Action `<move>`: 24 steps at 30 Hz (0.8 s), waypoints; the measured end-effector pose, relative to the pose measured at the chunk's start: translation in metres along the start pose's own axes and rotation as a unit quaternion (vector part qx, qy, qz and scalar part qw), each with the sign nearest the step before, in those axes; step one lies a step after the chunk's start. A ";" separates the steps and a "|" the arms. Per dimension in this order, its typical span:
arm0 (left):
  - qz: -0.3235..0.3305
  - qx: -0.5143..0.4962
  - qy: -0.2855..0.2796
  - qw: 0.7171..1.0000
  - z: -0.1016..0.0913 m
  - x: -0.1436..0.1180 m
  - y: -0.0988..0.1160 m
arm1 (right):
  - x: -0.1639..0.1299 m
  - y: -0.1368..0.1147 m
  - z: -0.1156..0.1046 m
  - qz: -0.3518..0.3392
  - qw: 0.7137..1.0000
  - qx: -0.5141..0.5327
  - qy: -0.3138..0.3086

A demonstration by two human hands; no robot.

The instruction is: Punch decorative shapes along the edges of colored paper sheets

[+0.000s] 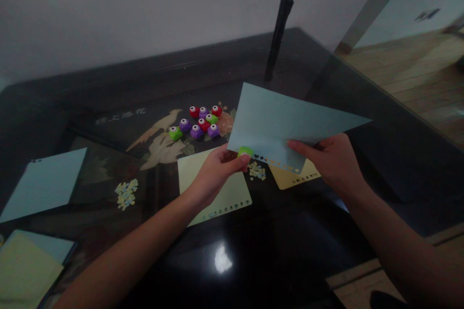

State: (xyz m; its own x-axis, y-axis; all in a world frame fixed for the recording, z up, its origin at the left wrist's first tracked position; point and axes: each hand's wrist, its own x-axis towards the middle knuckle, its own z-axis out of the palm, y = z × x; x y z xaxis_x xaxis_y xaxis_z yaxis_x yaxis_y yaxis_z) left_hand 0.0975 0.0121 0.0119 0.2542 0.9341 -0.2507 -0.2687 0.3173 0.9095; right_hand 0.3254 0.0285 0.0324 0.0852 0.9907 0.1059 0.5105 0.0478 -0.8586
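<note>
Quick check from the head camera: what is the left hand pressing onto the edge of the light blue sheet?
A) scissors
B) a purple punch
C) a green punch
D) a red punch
C: the left hand pinches a green punch on the lower edge of the light blue sheet, which the right hand steadies.

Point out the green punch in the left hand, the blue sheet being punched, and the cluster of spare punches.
green punch [245, 151], head view, on its green top at the sheet's edge.
blue sheet [286, 120], head view, middle of the paper.
spare punches [197, 123], head view, centre of the cluster.
</note>
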 end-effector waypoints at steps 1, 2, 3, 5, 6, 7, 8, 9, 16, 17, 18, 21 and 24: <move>0.000 0.000 0.000 1.000 0.000 0.000 0.000 | 0.000 0.001 0.000 -0.004 1.000 0.002 0.002; -0.002 0.000 0.000 1.000 0.000 0.000 0.000 | 0.001 0.001 0.000 -0.009 1.000 0.003 0.003; -0.002 0.000 0.000 1.000 0.000 -0.001 0.000 | 0.001 0.001 0.000 -0.012 1.000 0.004 0.004; -0.002 -0.001 -0.001 1.000 0.001 -0.001 0.000 | 0.002 0.001 0.000 -0.013 1.000 -0.001 0.002; -0.001 0.000 -0.003 1.000 0.001 -0.001 0.000 | 0.002 0.001 0.000 -0.012 1.000 -0.004 0.001; 0.001 0.000 -0.004 1.000 0.001 -0.001 0.000 | 0.002 0.001 0.000 -0.010 1.000 -0.008 0.001; 0.002 0.000 -0.005 1.000 0.000 -0.001 0.000 | 0.002 0.001 0.000 -0.009 1.000 -0.012 0.001; 0.002 0.000 -0.006 1.000 0.000 -0.001 0.000 | 0.002 0.001 0.000 -0.009 1.000 -0.016 0.001; 0.011 0.007 -0.003 1.000 0.000 -0.001 -0.001 | 0.001 0.001 -0.001 -0.021 1.000 -0.002 -0.001; 0.011 0.008 -0.003 1.000 0.000 -0.001 -0.001 | 0.001 0.001 -0.001 -0.018 1.000 -0.002 0.001; 0.011 0.009 -0.004 1.000 0.000 0.000 -0.001 | 0.001 0.001 -0.001 -0.015 1.000 -0.003 0.002; 0.013 0.010 -0.003 1.000 0.000 0.000 -0.001 | 0.001 0.002 -0.001 -0.016 1.000 0.000 0.004; 0.017 0.013 0.000 1.000 0.000 -0.001 0.000 | 0.001 0.002 -0.001 -0.028 1.000 0.003 0.000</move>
State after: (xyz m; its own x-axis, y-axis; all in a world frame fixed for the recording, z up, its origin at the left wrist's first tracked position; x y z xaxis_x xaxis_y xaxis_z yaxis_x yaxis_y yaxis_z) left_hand 0.0973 0.0115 0.0124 0.2447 0.9443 -0.2203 -0.2524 0.2814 0.9258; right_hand 0.3275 0.0299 0.0310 0.0564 0.9864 0.1545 0.5091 0.1048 -0.8543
